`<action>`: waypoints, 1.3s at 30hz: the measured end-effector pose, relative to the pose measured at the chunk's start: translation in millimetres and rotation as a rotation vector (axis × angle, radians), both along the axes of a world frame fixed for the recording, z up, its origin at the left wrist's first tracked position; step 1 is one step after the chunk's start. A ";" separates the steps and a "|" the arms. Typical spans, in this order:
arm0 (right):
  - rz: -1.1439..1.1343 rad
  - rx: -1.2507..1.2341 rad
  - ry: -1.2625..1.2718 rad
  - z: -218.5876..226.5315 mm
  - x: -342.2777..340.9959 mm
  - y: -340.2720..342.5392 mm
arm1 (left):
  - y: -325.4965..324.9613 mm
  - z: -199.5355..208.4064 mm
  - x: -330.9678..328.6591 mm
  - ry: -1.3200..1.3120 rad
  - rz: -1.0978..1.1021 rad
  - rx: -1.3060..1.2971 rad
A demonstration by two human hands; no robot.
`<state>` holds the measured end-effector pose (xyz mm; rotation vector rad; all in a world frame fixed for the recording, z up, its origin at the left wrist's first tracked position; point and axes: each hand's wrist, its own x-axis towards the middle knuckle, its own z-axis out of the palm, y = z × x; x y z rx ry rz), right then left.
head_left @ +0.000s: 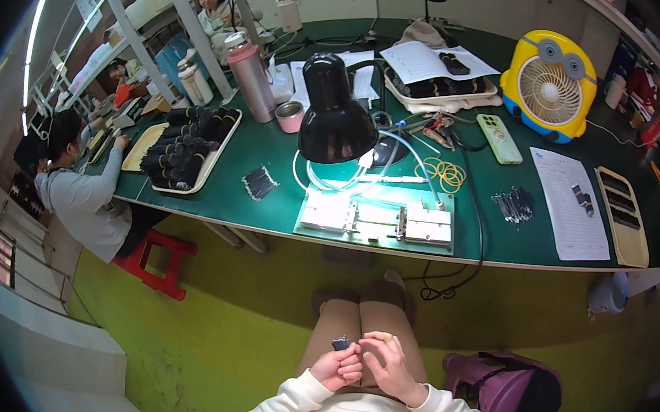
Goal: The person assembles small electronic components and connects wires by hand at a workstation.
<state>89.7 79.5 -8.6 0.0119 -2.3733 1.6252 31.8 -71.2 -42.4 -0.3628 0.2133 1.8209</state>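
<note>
Above my lap, my left hand is closed around a small bundle of thin dark pieces, whose tips stick out past the thumb and fingers. The kind of piece is too small to make out. Close beside it on the right, my right hand has its fingers apart and slightly bent, with nothing visible in them. Ahead on the green bench, a metal clamping fixture with two blocks sits under the lit black desk lamp. Loose dark thin pieces lie left of it, and another pile lies right.
A tray of black bundles stands left, near a pink tumbler. Rightward are a phone, a yellow fan, a printed sheet and a narrow tray. A co-worker sits at left; a purple bag is beside me.
</note>
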 end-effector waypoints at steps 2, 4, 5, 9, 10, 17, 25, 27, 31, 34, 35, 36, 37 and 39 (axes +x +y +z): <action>-0.024 -0.035 -0.055 -7.7 3.1 -1.5 | -0.4 9.4 0.9 0.048 -0.057 -0.056; 0.190 -0.640 -0.414 -18.2 4.6 -7.2 | -1.0 20.7 1.8 0.148 -0.143 -0.179; 0.303 -0.941 -0.588 -18.6 3.1 -6.8 | -0.2 23.7 0.1 0.149 -0.146 -0.170; 0.506 -0.895 -0.609 9.1 -2.9 -5.0 | -5.2 28.8 -1.1 0.463 -0.339 -0.204; 0.501 -0.903 -0.613 14.3 -2.2 -8.4 | -7.3 25.6 0.8 0.486 -0.379 -0.179; 0.621 -0.564 -0.403 7.3 0.5 -12.7 | -4.5 47.8 12.0 0.596 -0.433 -0.237; 0.322 -0.874 -0.738 15.4 17.0 -13.3 | -6.4 55.1 25.8 0.373 -0.181 -0.346; 0.287 -0.807 -0.581 16.1 6.0 -15.5 | -7.7 45.8 20.8 0.527 -0.146 -0.472; 0.242 -0.628 -0.473 30.5 -9.4 -9.2 | -0.5 55.6 5.4 0.623 -0.103 -0.446; 0.276 -0.588 -0.426 40.2 -14.5 1.5 | 8.1 73.4 -0.8 0.582 -0.143 -0.451; 0.303 -0.637 -0.477 45.4 -16.7 5.4 | 9.3 78.2 -3.3 0.561 -0.144 -0.417; 0.329 -0.684 -0.523 50.1 -17.9 8.7 | 10.2 81.9 -5.0 0.544 -0.144 -0.382; 0.357 -0.732 -0.567 51.3 -15.1 9.2 | 9.5 82.3 -2.4 0.530 -0.144 -0.348; 0.349 -0.729 -0.584 44.0 -8.8 8.5 | 9.7 79.6 4.7 0.527 -0.136 -0.356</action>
